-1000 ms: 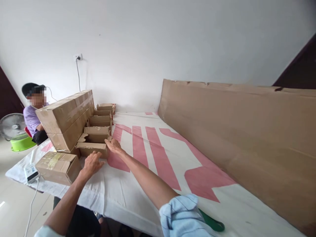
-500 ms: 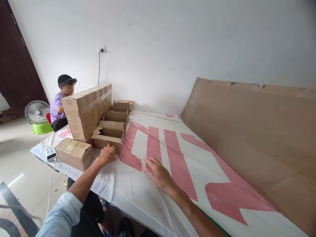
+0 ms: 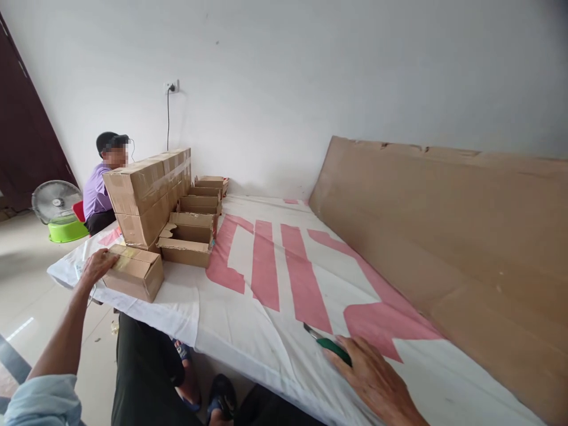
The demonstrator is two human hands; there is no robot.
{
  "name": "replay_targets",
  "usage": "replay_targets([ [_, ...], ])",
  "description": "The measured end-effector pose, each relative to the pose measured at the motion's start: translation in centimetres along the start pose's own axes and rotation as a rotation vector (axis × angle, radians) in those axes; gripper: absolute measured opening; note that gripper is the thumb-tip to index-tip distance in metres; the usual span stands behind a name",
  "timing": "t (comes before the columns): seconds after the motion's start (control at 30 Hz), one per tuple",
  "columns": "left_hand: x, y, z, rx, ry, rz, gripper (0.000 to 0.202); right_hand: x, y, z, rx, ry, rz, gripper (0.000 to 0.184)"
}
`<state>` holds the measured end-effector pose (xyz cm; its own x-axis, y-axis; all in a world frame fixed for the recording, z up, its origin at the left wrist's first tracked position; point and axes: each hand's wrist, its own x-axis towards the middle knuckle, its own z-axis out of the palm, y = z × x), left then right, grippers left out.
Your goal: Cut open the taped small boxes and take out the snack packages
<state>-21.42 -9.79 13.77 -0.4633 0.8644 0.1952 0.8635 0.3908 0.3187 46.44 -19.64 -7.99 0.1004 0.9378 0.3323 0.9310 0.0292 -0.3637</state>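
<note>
"At five o'clock?"
"I have the right hand gripping the tool, handle partly covered."
"Eight?"
"Left hand on the box; can't tell its grip. At nine, the stack half hides a person."

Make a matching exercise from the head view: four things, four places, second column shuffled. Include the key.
Things
1. Closed brown cardboard box with yellowish tape
2. Green-handled tool with a metal tip
3. Black plug
4. Large brown cardboard sheet

Places
A. In the white wall socket
B. In the right grip
C. Spanning the right edge of the picture
D. At the left grip

Pairs: 1-D, 2-B, 3-A, 4-C
</note>
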Motion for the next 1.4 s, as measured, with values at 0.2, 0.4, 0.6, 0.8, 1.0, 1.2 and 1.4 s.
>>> replay_targets([
  [0.2,-6.8,3.8,4.0,-0.22,-0.031,0.177,0.064,1.3,-4.6,-0.8,0.164,-0.043,0.07,0.034],
  [0.4,-12.1,9.4,7.9,-0.614,-0.201,0.33,0.06,2.8,-13.6,0.4,0.795,-0.104,0.238,0.046],
  [0.6,-12.6,12.0,9.0,-1.001,-0.513,0.225,0.072,3.0,-19.0,1.2,1.121,-0.106,0.244,0.064],
  [0.8,-11.9,12.4,8.4,-1.107,-0.583,0.187,0.053,2.7,-19.1,1.2,1.104,-0.021,0.243,0.057],
  [1.0,-11.6,12.5,8.2,-1.025,-0.577,0.219,0.045,3.0,-18.6,0.9,1.069,-0.057,0.237,0.056],
  [1.2,-11.2,12.6,8.6,-1.001,-0.64,0.264,0.043,3.6,-18.2,0.3,0.989,-0.05,0.172,0.055],
  [1.4,-11.6,12.5,9.2,-1.067,-0.682,0.273,0.045,5.1,-18.1,0.6,0.976,-0.029,0.146,0.055],
])
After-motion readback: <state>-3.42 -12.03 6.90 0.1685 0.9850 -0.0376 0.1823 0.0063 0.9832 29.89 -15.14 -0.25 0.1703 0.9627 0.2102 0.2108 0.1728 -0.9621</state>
